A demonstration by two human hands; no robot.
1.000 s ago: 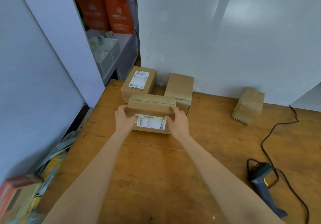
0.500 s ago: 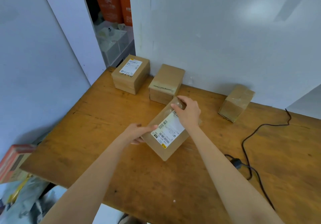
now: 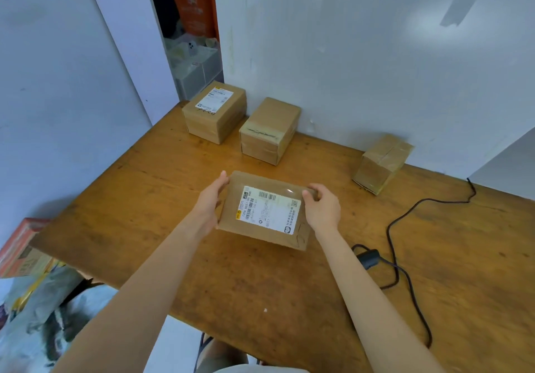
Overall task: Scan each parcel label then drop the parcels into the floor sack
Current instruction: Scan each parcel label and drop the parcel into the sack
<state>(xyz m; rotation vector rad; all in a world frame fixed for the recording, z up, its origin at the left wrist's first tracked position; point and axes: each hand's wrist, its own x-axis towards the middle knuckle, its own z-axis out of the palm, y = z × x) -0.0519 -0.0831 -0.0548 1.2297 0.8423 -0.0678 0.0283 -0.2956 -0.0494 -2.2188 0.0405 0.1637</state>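
Brown cardboard parcel [image 3: 262, 235] gripped at both ends over the middle of the wooden counter [image 3: 260, 286].
It is a flat, taped carton. Its white label [image 3: 269, 212], with black barcodes and a small yellow mark at one corner, faces up. The left hand [image 3: 210, 202] clasps the left end and the right hand [image 3: 322, 207] curls its fingers [image 3: 311, 191] over the right end. Half a second ago the parcel lay diagonally with the right hand on top; now it sits squared across the frame.
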